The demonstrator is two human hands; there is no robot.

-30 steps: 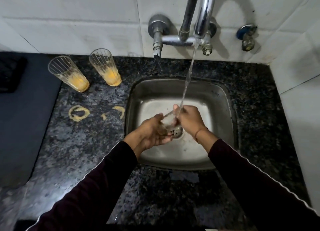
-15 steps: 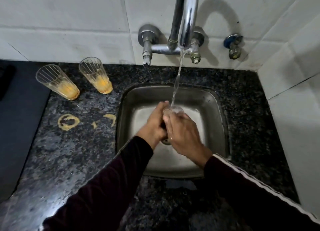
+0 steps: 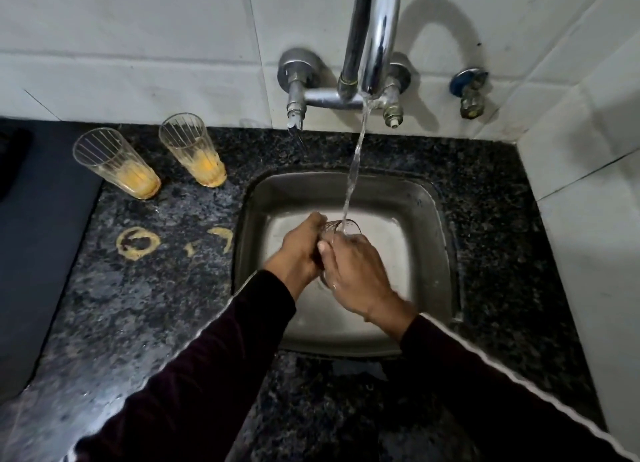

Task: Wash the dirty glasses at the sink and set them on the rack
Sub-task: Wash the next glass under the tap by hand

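Over the sink point(image 3: 429, 219), the left hand point(image 3: 299, 250) and right hand point(image 3: 356, 274) both wrap curled fingers round an upright glass point(image 3: 341, 226). Water point(image 3: 355, 170) from the tap point(image 3: 372, 39) falls into its mouth. Two dirty glasses point(image 3: 117, 163) point(image 3: 194, 150) stand far left on the counter point(image 3: 145, 305).

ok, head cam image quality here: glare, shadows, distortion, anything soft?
Head view: strong wide-angle bowing of the wall tiles and counter edge; bright glare on the tap spout, which throws a hard arched shadow on the wall; sink floor blown out, counter corners dim; the glass between the hands is hard to read under the stream.
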